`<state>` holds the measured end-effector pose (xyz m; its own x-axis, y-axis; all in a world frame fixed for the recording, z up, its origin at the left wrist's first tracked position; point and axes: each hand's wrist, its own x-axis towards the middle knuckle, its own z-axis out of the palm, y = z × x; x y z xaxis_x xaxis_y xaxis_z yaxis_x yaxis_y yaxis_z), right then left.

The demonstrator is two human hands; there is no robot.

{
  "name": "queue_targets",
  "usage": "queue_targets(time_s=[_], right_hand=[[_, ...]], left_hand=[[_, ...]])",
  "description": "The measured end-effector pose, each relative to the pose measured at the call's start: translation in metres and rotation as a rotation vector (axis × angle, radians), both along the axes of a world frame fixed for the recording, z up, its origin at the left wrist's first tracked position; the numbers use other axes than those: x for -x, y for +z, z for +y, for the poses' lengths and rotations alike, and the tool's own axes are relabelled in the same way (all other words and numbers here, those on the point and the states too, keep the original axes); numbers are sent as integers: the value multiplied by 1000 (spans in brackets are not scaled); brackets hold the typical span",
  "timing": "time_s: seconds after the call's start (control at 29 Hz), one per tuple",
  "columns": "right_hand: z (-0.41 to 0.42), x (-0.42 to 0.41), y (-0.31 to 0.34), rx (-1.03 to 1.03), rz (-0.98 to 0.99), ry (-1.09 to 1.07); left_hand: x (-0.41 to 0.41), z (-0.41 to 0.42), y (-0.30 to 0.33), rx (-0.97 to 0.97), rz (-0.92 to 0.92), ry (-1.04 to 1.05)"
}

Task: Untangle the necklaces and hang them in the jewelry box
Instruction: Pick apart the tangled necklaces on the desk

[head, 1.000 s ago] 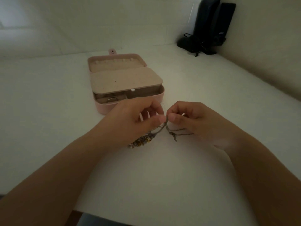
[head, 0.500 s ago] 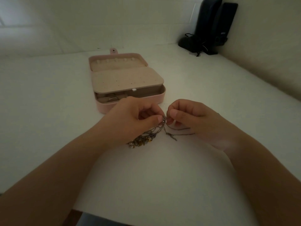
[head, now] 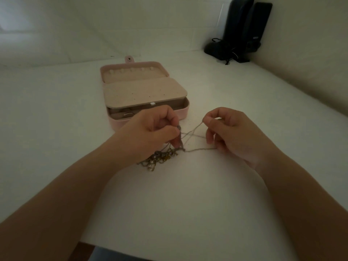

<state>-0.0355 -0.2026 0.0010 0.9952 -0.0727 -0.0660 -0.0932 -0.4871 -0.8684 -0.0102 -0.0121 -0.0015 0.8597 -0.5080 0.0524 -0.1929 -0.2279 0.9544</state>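
A tangle of beaded necklaces [head: 160, 158] lies on the white table just below my left hand [head: 154, 132], which pinches the bunched chains at their upper end. My right hand [head: 231, 132] pinches a thin grey chain [head: 194, 132] that stretches in crossing strands from the tangle to its fingertips. Behind the hands stands the pink jewelry box [head: 143, 91], open, with a row of small hooks in its lid and a beige inner flap lying over the tray. No necklace hangs on the hooks.
Two black speakers [head: 243, 29] with cables stand in the far right corner against the wall. The table's front edge [head: 169, 255] runs near the bottom of the view. A ring lies in the box's front compartment [head: 128, 114].
My right hand has moved to the right and away from my left hand, drawing thin chain strands out of the tangle. The left hand stays on the bunch.
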Motion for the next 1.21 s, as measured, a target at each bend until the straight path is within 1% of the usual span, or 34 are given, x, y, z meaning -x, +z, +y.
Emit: queue_targets(time_s=[0.07,0.14,0.28,0.34,0.38,0.48,0.59,0.66,0.76,0.93,1.1,1.21], right_hand=[[-1,0,-3,178,-60,39],[-3,0,-4,232,-88,52],[-10,2,-2,360,-154,3],[-7,5,1,384,-191,34],[-4,6,2,358,-194,71],[8,11,6,181,-137,216],[14,11,3,92,-127,290],[13,10,2,21,-121,290],[8,7,2,-73,-121,275],[6,7,0,-111,-129,261],[5,6,-1,-187,-150,210],[8,7,-2,-225,-93,235]], left_hand=[[1,0,-1,-27,14,-49],[1,0,-1,-39,33,-73],[2,-1,-1,-96,11,-91],[2,-2,-1,-95,0,-101],[2,-3,-2,-94,-2,-105],[1,-3,-4,-65,18,-121],[0,-2,-5,-54,4,-130],[-1,-2,-4,-41,-6,-110],[-1,-4,-3,1,42,-98],[-1,-4,-2,0,63,-102],[-2,-2,-5,-59,-23,-87],[-2,-2,-7,-101,-75,-105]])
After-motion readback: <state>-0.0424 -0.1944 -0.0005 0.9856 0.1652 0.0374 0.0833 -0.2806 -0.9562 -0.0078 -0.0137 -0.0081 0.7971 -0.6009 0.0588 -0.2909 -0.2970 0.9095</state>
